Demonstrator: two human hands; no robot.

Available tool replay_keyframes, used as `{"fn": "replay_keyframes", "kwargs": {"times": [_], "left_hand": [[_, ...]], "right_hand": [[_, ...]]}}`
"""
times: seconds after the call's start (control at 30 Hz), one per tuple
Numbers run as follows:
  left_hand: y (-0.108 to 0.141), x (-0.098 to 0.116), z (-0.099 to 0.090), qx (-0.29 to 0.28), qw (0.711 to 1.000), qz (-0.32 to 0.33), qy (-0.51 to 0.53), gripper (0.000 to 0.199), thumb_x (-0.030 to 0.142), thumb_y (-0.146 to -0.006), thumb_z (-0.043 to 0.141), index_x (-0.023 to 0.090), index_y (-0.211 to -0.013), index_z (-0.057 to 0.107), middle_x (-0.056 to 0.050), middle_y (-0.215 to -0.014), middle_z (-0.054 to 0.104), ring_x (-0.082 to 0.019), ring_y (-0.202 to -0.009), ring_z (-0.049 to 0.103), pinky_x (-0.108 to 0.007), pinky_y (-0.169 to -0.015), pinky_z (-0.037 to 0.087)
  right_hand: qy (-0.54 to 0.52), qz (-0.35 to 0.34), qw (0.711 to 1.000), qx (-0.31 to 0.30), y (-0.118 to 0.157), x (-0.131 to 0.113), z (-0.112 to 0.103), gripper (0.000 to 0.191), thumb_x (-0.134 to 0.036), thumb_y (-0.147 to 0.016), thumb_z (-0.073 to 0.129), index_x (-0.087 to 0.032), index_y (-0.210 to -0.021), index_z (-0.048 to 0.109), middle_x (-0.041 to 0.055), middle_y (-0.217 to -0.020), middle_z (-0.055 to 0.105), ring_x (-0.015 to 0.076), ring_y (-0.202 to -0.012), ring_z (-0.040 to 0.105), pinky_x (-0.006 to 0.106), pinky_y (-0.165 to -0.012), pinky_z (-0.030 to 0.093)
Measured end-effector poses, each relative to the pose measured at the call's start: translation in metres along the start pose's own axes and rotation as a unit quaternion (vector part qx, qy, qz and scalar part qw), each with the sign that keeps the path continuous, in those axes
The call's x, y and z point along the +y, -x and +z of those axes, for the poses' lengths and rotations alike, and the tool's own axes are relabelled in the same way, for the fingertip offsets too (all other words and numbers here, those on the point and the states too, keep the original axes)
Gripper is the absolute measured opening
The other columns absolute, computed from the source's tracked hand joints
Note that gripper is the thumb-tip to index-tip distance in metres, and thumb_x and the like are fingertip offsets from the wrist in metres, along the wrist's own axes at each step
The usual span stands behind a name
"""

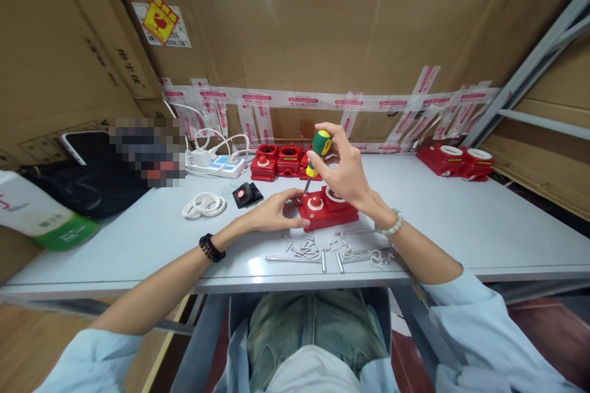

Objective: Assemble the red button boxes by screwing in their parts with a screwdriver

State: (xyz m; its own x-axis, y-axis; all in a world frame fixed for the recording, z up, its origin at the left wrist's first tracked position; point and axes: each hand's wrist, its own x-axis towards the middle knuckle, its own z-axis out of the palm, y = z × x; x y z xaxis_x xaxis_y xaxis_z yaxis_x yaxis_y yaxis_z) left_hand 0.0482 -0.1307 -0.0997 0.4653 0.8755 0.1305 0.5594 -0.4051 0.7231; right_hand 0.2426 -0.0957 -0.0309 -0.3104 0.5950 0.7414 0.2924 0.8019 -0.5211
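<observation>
A red rectangular housing (328, 217) with a round knob and a white ring on top lies on the table in front of me. My left hand (275, 211) grips its left end, thumb at the front side and fingers at the back. In my right hand (343, 166) is a screwdriver (322, 142) with a green and yellow handle, tilted, its tip at the housing's back left corner. Whether a screw sits under the tip is hidden. Several loose screws (305, 249) lie just in front of the housing, beside metal rods with crossbars (295, 260).
Behind are several more red housings (263, 163), and others stand at the far right (442, 161). To the left lie white rings (204, 204), black pieces (247, 194), a power strip (221, 166) and a green-white pack (46, 212). Cardboard (295, 24) walls the back.
</observation>
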Motion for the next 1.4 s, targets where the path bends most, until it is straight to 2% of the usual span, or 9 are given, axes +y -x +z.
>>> {"fn": "replay_keyframes", "kwargs": {"times": [0.1,0.23,0.37,0.83,0.93,1.07,1.17,1.3,1.4], "left_hand": [[-0.001,0.005,0.005,0.019,1.0,0.005,0.008,0.074,0.052,-0.073,0.076,0.016,-0.133,0.051,-0.016,-0.132,0.06,-0.03,-0.114,0.06,-0.045,-0.099,0.048],[-0.003,0.012,0.01,0.022,0.999,0.021,0.016,0.057,0.053,-0.073,0.076,0.016,-0.113,0.059,-0.011,-0.11,0.069,-0.025,-0.093,0.064,-0.039,-0.083,0.051],[-0.006,0.012,0.012,0.036,0.999,0.012,-0.012,0.053,0.054,-0.072,0.076,0.015,-0.104,0.059,-0.007,-0.096,0.068,-0.022,-0.082,0.062,-0.034,-0.073,0.049],[-0.007,0.011,0.013,0.035,0.999,0.022,-0.006,0.048,0.054,-0.073,0.076,0.015,-0.095,0.058,-0.005,-0.089,0.064,-0.02,-0.077,0.058,-0.031,-0.067,0.046],[-0.007,0.011,0.013,0.035,0.999,0.023,-0.007,0.048,0.053,-0.073,0.076,0.015,-0.096,0.057,-0.005,-0.088,0.064,-0.019,-0.076,0.058,-0.03,-0.065,0.045],[-0.006,0.011,0.013,0.04,0.999,0.026,-0.012,0.047,0.054,-0.072,0.075,0.016,-0.092,0.056,-0.003,-0.083,0.061,-0.017,-0.072,0.054,-0.028,-0.061,0.043],[-0.006,0.011,0.012,0.039,0.999,0.034,-0.016,0.045,0.053,-0.074,0.075,0.017,-0.089,0.054,-0.001,-0.081,0.058,-0.016,-0.071,0.052,-0.027,-0.061,0.041],[-0.006,0.013,0.012,0.042,0.998,0.033,-0.029,0.045,0.054,-0.073,0.075,0.017,-0.086,0.052,0.0,-0.078,0.054,-0.015,-0.068,0.048,-0.027,-0.06,0.038],[-0.006,0.013,0.012,0.042,0.999,0.027,-0.017,0.045,0.053,-0.073,0.074,0.017,-0.09,0.055,-0.001,-0.08,0.056,-0.015,-0.068,0.049,-0.027,-0.06,0.038]], "right_hand": [[0.004,0.001,1.0,0.012,0.0,-0.005,-0.003,0.042,-0.034,-0.091,0.055,-0.026,-0.13,0.043,0.0007,-0.095,0.061,0.0154,-0.076,0.063,0.034,-0.071,0.057],[0.01,0.011,1.0,-0.009,0.001,-0.007,-0.003,0.041,-0.033,-0.09,0.056,-0.026,-0.128,0.044,-0.0001,-0.093,0.061,0.0153,-0.076,0.063,0.032,-0.07,0.057],[0.011,0.016,1.0,-0.019,0.001,-0.004,0.0,0.041,-0.034,-0.09,0.056,-0.026,-0.128,0.044,-0.0001,-0.094,0.062,0.015,-0.073,0.063,0.034,-0.071,0.057],[0.09,-0.012,0.996,0.024,-0.004,-0.009,0.007,0.033,-0.036,-0.088,0.062,-0.025,-0.117,0.05,-0.001,-0.09,0.064,0.0131,-0.068,0.057,0.029,-0.07,0.049],[0.134,-0.016,0.991,0.021,-0.006,-0.01,0.008,0.033,-0.039,-0.089,0.061,-0.023,-0.117,0.051,0.0009,-0.09,0.066,0.0142,-0.068,0.059,0.029,-0.069,0.046],[0.231,0.013,0.973,0.019,-0.011,-0.015,0.01,0.037,-0.051,-0.092,0.055,-0.02,-0.112,0.058,0.0036,-0.078,0.066,0.0172,-0.065,0.06,0.03,-0.064,0.04],[0.251,0.011,0.968,0.028,-0.015,-0.018,0.007,0.033,-0.045,-0.094,0.054,-0.017,-0.109,0.061,0.0058,-0.078,0.067,0.0181,-0.067,0.06,0.031,-0.066,0.04],[0.177,0.003,0.983,-0.043,-0.028,-0.018,-0.004,0.029,-0.037,-0.089,0.062,-0.016,-0.109,0.064,0.0036,-0.079,0.068,0.0154,-0.065,0.057,0.032,-0.07,0.042],[0.054,-0.045,0.986,-0.151,-0.039,-0.016,-0.013,0.028,-0.033,-0.087,0.063,-0.018,-0.11,0.064,0.0045,-0.098,0.07,0.0151,-0.076,0.059,0.03,-0.07,0.045]]}}
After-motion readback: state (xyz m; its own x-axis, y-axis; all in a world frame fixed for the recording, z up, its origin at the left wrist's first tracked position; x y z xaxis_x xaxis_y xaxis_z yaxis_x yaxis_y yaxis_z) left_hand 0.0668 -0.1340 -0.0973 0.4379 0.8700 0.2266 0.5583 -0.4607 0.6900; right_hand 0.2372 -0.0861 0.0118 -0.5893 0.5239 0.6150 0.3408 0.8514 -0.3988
